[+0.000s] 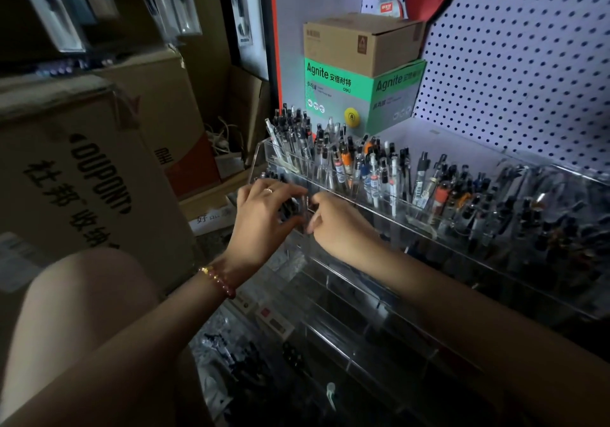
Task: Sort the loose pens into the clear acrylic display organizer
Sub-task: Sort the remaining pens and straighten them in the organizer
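The green box reads "Agnite" on two faces, with "安格耐特" and a small "deli" on its front, and the brown carton at left bears "DUPONT" beside what looks like "杜邦".

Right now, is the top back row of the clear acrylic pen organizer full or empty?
Full: the back row of the clear acrylic organizer is crowded with upright pens, tops above its rim.
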`<action>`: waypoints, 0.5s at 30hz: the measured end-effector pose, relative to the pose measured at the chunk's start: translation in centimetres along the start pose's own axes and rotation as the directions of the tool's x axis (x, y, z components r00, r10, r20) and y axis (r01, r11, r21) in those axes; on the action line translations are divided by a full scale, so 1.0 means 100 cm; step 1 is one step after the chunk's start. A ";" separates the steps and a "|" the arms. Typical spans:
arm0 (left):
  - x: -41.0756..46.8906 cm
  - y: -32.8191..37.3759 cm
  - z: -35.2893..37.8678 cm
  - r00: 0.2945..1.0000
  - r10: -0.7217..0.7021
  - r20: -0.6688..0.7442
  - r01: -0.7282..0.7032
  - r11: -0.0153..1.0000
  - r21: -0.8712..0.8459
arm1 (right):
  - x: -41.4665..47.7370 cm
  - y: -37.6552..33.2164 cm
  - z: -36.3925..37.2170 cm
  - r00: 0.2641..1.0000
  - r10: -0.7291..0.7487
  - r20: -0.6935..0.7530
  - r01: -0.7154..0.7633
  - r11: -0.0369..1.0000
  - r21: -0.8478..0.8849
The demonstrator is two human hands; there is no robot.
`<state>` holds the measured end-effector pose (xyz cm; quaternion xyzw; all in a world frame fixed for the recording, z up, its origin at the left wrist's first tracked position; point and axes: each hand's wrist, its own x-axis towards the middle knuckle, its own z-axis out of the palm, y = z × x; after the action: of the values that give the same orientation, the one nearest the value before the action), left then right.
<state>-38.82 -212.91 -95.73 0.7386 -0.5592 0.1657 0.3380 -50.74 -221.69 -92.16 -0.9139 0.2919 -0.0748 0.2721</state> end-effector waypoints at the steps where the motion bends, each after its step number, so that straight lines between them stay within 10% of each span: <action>1: 0.001 0.000 0.000 1.000 -0.016 -0.003 0.016 1.000 0.009 | -0.002 0.000 -0.002 1.000 0.012 -0.001 -0.012 0.999 -0.037; 15: 0.012 0.002 0.004 0.995 -0.075 -0.064 0.082 0.989 0.127 | -0.028 0.008 -0.014 0.992 -0.072 -0.105 0.046 0.971 -0.236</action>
<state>-38.66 -214.11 -95.23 0.7751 -0.5076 0.2099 0.3121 -53.86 -221.27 -91.32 -0.9421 0.2862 -0.0997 0.1436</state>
